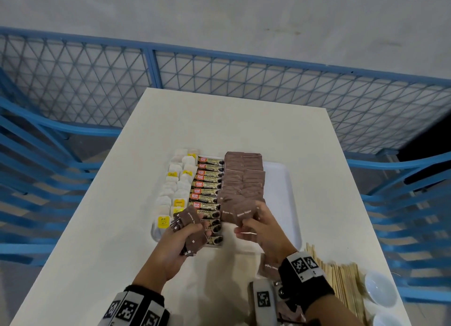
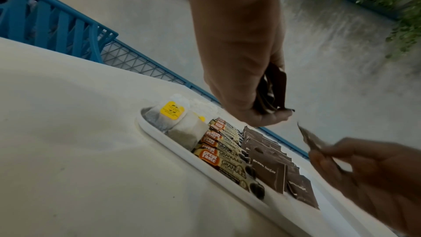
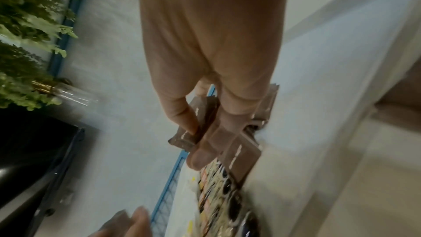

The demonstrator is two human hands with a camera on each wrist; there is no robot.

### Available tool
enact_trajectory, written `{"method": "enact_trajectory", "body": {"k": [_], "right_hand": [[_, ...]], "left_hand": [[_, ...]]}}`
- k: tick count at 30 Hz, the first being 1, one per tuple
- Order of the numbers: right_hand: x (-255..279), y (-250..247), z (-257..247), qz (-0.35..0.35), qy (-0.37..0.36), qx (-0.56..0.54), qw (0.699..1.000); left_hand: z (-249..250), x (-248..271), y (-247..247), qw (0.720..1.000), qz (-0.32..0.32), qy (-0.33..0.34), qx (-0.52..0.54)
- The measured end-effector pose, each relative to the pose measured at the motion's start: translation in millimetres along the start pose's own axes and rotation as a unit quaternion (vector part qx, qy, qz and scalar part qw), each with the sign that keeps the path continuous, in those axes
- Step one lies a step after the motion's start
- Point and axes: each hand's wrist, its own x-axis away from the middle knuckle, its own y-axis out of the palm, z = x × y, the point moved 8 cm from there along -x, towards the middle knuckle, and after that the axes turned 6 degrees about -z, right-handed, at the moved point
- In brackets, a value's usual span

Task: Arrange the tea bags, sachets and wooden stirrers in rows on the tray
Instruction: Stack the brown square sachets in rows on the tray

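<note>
A: What is lying on the white tray (image 1: 280,177), row by row?

B: Two rows of tea bags (image 1: 175,186) are lying at its left edge, one row of coffee sachets (image 1: 207,186) beside them with about twelve showing, then two overlapping rows of brown sugar sachets (image 1: 241,177); an exact count of those is not possible.

A: And the two hands?

B: The left hand (image 1: 180,240) is gripping a bundle of sugar sachets (image 1: 189,224) over the tray's near edge. The right hand (image 1: 262,228) is pinching one brown sachet (image 1: 244,212) at the near end of the sugar rows.

A: The stirrers?

B: The wooden stirrers (image 1: 341,281) are lying heaped on the desk (image 1: 97,252), right of the tray, beside two white bowls (image 1: 379,289)
</note>
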Motion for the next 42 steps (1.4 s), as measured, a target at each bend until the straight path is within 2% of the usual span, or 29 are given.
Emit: {"method": "enact_trajectory", "body": {"k": [3, 7, 12, 21, 23, 26, 32, 35, 38, 40, 42], "right_hand": [[-5.5, -29.7, 4.7, 0.077, 0.017, 0.092, 0.993], [-12.6, -68.7, 10.9, 0.180, 0.017, 0.181, 0.967], [-25.3, -78.8, 14.7, 0.189, 0.027, 0.265, 0.945], [-30.1, -78.9, 2.0, 0.260, 0.012, 0.456, 0.851], [-32.3, -75.2, -0.3, 0.254, -0.017, 0.452, 0.855], [-31.7, -69.2, 0.7, 0.242, -0.055, 0.411, 0.877], [-28.2, -61.1, 1.9, 0.234, -0.057, 0.381, 0.893], [-25.1, -61.1, -1.2, 0.250, -0.065, 0.420, 0.870], [-18.0, -49.8, -12.8, 0.256, -0.113, 0.449, 0.849], [-11.9, -30.8, -24.2, 0.224, -0.156, 0.431, 0.860], [-7.0, -6.2, -30.9, 0.153, -0.169, 0.402, 0.887]], "left_hand": [[-0.4, 0.6, -0.2, 1.000, 0.001, 0.001, 0.001], [-0.1, 0.8, -0.6, 1.000, 0.004, -0.002, 0.007], [-0.1, 2.5, -0.5, 1.000, 0.005, 0.000, 0.000], [-1.4, 1.3, -2.0, 1.000, 0.015, -0.002, -0.011], [-2.5, 1.0, -1.5, 1.000, 0.015, -0.006, -0.008], [-2.3, 1.1, 1.3, 1.000, 0.009, -0.006, -0.004], [-3.0, 0.2, 1.7, 1.000, 0.010, -0.007, 0.000], [-3.3, 0.9, 3.6, 1.000, 0.001, -0.014, 0.021], [-0.7, 2.2, 10.6, 0.999, -0.025, -0.015, 0.044], [1.1, 3.5, 14.9, 0.998, -0.034, -0.009, 0.048], [2.0, 4.5, 18.9, 0.998, -0.046, -0.004, 0.045]]}}
